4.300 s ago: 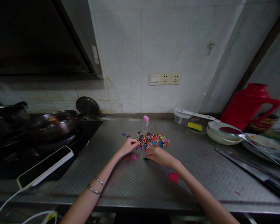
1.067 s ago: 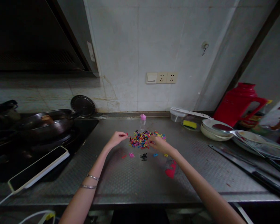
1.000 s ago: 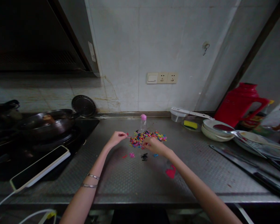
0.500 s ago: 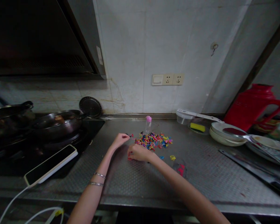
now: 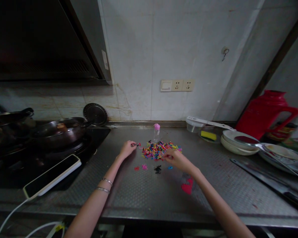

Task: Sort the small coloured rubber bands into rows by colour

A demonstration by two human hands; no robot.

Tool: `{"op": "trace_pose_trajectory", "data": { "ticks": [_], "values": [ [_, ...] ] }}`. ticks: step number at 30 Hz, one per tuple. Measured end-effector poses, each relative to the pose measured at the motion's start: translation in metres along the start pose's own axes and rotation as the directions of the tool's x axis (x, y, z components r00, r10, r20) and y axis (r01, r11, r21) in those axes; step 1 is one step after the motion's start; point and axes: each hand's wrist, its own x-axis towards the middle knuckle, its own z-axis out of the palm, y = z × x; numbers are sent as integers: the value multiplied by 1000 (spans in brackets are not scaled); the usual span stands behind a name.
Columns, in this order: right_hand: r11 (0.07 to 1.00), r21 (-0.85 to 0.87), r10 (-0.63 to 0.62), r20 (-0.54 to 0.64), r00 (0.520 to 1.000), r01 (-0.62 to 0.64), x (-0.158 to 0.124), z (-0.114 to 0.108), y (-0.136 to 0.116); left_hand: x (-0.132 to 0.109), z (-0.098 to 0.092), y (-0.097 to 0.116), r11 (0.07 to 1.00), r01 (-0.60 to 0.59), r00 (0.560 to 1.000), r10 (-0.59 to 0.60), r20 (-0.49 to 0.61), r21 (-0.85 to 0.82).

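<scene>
- head view: a multicoloured heap of small looped pieces (image 5: 152,151) lies on the grey textured-metal tabletop (image 5: 129,195), near a clear bottle with a pink cap (image 5: 156,132).
- the step in hand looks like picking from the heap: the bare right hand (image 5: 175,158) bends its fingers at the near side; whether they grip a piece, i cannot tell.
- the bare left hand (image 5: 127,149) has its fingers drawn together beside some dark and red pieces (image 5: 139,144); a hold cannot be made out.
- the next move calls, i judge, for a light fingertip pinch, missing the small black cluster (image 5: 157,169) just in front.
- sideways room runs between the black hob (image 5: 96,137) and white bowls (image 5: 235,148).
</scene>
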Motion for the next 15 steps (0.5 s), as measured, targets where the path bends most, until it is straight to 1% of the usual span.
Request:
{"op": "trace_pose_trajectory", "data": {
  "ticks": [3, 6, 10, 15],
  "values": [
    [997, -6, 70, -79, 994, -71, -24, -17, 3, 6, 2, 9, 994, -45, 999, 44, 11, 101],
    [992, -26, 120, -87, 989, -123, -42, -26, 2, 13, 6, 14, 981, -91, 994, 80, 71, 172],
    [984, -74, 157, -54, 986, -161, -59, -27, -3, 20, 10, 15, 961, -132, 983, 95, 157, 243],
    [976, -98, 191, -21, 981, -192, -75, -24, -6, 23, 12, 16, 957, -120, 983, 76, 169, 265]
  ]
}}
